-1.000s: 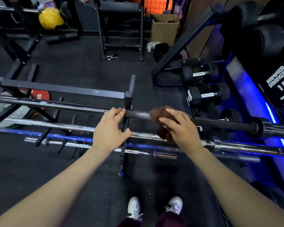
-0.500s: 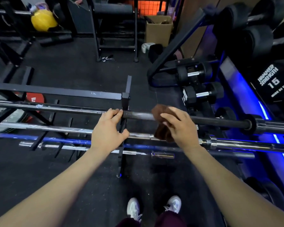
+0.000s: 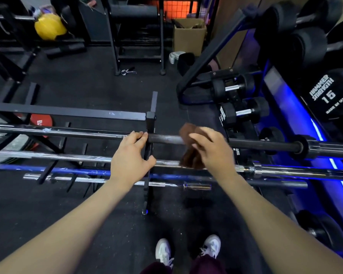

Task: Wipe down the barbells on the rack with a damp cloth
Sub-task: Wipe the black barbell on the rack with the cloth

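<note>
Setting: gym, black rubber floor (image 3: 91, 88), dumbbells (image 3: 244, 111) stacked to the right under blue light, cardboard box (image 3: 188, 36) at the back.

Item 1: rack (image 3: 150, 123), low black steel frame; one upright post stands just beside the left fingertips.

Item 2: top barbell (image 3: 166, 139), dark steel. Long axis runs left to right across the view, level, with its sleeve end pointing right, well beyond the right fingers. Judged heavy, rigid and smooth; likely to roll in its cradle under a sideways rub, so best steadied on the bare shaft near the post. Three more bars (image 3: 67, 157) lie parallel below, nearer the wrists.

Item 3: cloth (image 3: 188, 133), brown, soft and limp, draped over the top barbell beneath the right fingers, its loose end hanging towards the next bar down.

Item 4: left hand (image 3: 130, 157), fingers curled over the top barbell, thumb spread towards the post.

Item 5: right hand (image 3: 212, 151), fingers bent round the cloth, pressing it onto the shaft; slightly blurred.
</note>
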Demonstrator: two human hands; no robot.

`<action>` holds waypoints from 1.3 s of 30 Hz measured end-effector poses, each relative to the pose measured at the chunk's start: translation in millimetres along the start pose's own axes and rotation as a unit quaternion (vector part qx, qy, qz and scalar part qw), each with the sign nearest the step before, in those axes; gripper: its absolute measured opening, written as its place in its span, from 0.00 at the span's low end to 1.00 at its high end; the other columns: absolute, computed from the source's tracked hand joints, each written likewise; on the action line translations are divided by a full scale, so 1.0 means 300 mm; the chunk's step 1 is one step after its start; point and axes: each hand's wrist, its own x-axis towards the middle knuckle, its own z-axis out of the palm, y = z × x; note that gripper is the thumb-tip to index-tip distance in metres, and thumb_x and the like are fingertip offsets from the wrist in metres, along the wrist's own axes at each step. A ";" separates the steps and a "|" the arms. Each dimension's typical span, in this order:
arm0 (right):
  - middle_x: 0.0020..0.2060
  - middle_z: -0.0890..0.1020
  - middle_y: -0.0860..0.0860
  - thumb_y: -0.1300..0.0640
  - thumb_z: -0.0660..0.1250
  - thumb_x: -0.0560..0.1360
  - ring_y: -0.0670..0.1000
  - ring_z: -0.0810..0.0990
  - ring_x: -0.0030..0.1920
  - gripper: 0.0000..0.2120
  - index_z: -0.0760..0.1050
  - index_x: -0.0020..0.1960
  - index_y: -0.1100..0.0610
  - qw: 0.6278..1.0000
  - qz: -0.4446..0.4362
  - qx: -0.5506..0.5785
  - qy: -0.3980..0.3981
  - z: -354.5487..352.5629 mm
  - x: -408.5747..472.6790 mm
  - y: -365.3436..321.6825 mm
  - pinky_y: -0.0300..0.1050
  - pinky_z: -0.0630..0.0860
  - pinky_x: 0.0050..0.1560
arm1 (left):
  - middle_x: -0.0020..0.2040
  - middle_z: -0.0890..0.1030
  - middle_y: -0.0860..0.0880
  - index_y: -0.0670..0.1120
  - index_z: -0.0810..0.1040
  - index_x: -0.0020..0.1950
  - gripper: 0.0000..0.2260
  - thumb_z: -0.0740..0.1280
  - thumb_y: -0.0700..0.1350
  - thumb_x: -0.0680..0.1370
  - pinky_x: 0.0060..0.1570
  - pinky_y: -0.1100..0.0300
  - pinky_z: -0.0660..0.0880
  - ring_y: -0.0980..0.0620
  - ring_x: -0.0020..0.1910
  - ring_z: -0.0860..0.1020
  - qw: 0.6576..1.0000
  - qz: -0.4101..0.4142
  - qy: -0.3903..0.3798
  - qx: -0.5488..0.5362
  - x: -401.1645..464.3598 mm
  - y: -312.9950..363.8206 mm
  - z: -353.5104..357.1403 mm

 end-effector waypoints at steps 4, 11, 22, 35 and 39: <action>0.54 0.80 0.57 0.59 0.70 0.71 0.62 0.77 0.52 0.09 0.82 0.51 0.55 0.989 0.133 -0.025 0.064 0.049 -0.013 -0.062 0.52 0.76 0.52 | 0.69 0.70 0.52 0.46 0.69 0.72 0.29 0.69 0.48 0.72 0.63 0.58 0.67 0.53 0.72 0.61 1.000 0.006 0.002 -0.006 0.000 0.005 0.016; 0.51 0.81 0.57 0.59 0.66 0.70 0.61 0.79 0.47 0.11 0.82 0.50 0.56 1.000 0.004 0.009 0.000 0.129 0.081 -0.246 0.51 0.78 0.46 | 0.68 0.70 0.51 0.46 0.69 0.72 0.29 0.70 0.48 0.71 0.63 0.53 0.69 0.51 0.71 0.63 1.000 0.010 -0.002 0.023 0.004 0.002 0.016; 0.53 0.80 0.58 0.64 0.71 0.69 0.63 0.76 0.53 0.11 0.82 0.51 0.58 0.980 0.173 0.035 0.087 0.072 0.015 -0.140 0.57 0.76 0.54 | 0.68 0.70 0.51 0.45 0.68 0.72 0.29 0.69 0.47 0.72 0.61 0.54 0.70 0.50 0.70 0.64 0.999 0.002 -0.018 0.040 0.001 0.032 0.007; 0.58 0.79 0.54 0.59 0.69 0.74 0.59 0.76 0.56 0.11 0.81 0.56 0.54 0.955 0.281 -0.015 0.090 -0.032 -0.018 0.042 0.49 0.72 0.54 | 0.57 0.76 0.52 0.45 0.75 0.66 0.27 0.68 0.55 0.70 0.44 0.56 0.76 0.48 0.57 0.74 0.993 0.063 -0.014 0.103 0.028 -0.005 -0.021; 0.55 0.81 0.55 0.64 0.74 0.68 0.61 0.78 0.53 0.12 0.83 0.50 0.55 0.954 0.273 0.011 0.120 0.122 0.031 -0.210 0.47 0.72 0.53 | 0.47 0.78 0.51 0.46 0.82 0.57 0.23 0.69 0.58 0.68 0.35 0.58 0.73 0.47 0.44 0.77 0.981 0.138 -0.004 0.135 0.071 -0.031 -0.054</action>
